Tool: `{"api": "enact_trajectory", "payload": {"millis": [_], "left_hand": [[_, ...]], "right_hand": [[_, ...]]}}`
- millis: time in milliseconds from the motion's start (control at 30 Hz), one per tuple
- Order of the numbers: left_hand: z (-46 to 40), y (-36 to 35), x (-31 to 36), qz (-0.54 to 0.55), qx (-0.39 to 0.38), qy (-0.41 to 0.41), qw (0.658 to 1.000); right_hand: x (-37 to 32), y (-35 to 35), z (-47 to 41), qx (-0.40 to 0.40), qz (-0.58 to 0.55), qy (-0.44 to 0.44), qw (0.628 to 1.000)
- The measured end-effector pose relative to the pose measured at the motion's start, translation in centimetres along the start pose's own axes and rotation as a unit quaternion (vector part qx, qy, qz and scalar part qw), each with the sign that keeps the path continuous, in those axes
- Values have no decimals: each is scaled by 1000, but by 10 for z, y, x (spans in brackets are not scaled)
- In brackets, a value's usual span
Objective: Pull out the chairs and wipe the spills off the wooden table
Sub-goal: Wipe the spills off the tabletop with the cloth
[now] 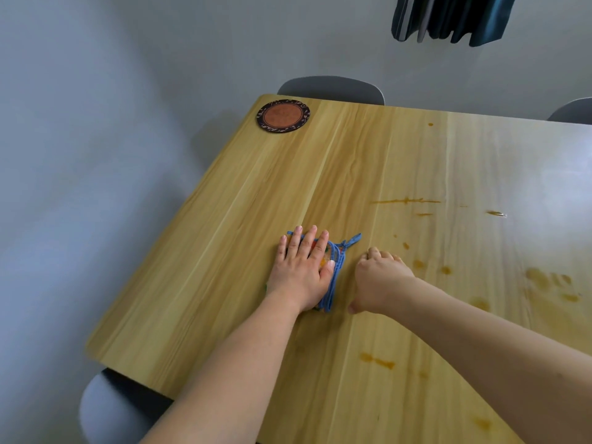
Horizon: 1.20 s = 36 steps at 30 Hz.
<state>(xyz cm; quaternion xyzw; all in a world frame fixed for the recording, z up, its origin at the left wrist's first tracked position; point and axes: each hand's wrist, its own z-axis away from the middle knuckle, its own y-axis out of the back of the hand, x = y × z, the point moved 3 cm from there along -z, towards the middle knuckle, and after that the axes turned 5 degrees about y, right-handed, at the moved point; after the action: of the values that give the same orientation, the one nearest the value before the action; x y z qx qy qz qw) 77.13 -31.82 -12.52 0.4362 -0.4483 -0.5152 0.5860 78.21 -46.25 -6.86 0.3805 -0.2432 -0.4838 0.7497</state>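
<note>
Wooden table (256,251) fills most of the view, its left end toward the grey wall and floor. One round coaster (283,116), dark rim with a reddish centre, lies at the far left corner, well apart from both hands.

Three chairs show, all partly hidden by the tabletop: one grey chair back (331,89) at the far edge, tucked close; a second chair back (573,112) at the far right, cut off by the frame; a third chair (109,411) at the near left corner, seat partly under the table. Dark curtain folds (451,17) hang at the top right.

One cloth (336,267), folded, blue-edged with coloured print, lies flat on the table left of centre. Left hand (301,270) presses on it, palm down, fingers straight and slightly spread, thumb along the cloth's right edge. Most of the cloth is hidden under that hand.

Right hand (381,280) rests on the bare wood just beside the cloth's right edge, fingers curled under; nothing can be seen held in it.

Orange-brown spills (407,201): thin streaks at mid-table right of the hands, a cluster of smears (551,280) further right, scattered drops between, one smear (378,361) nearer by the right forearm. One small dot (430,124) near the far edge. Glare on the right part of the table washes out the surface there.
</note>
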Motion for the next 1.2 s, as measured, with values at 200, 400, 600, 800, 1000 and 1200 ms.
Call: {"api": "enact_trajectory", "payload": {"millis": [200,400,600,800,1000,1200], "left_hand": [[38,-8,-8,-6,-9,1,1000],[75,-16,-17,-6,-12,9,1000],[115,-23,-24,-11,-22,4,1000],[153,-33,-33,-17,-16,-8,1000],[178,-40,-38,-20,-5,-19,1000],[177,-40,-35,-17,6,-12,1000]], "right_hand": [[-12,-18,0,-21,-22,-6,1000],[-10,-20,0,-28,-49,-19,998],[-15,-13,7,-30,-35,-24,999],[-22,-4,9,-47,-35,-47,997],[-19,-5,13,-37,-58,-58,996],[-19,-2,5,-31,-16,-47,998]]}}
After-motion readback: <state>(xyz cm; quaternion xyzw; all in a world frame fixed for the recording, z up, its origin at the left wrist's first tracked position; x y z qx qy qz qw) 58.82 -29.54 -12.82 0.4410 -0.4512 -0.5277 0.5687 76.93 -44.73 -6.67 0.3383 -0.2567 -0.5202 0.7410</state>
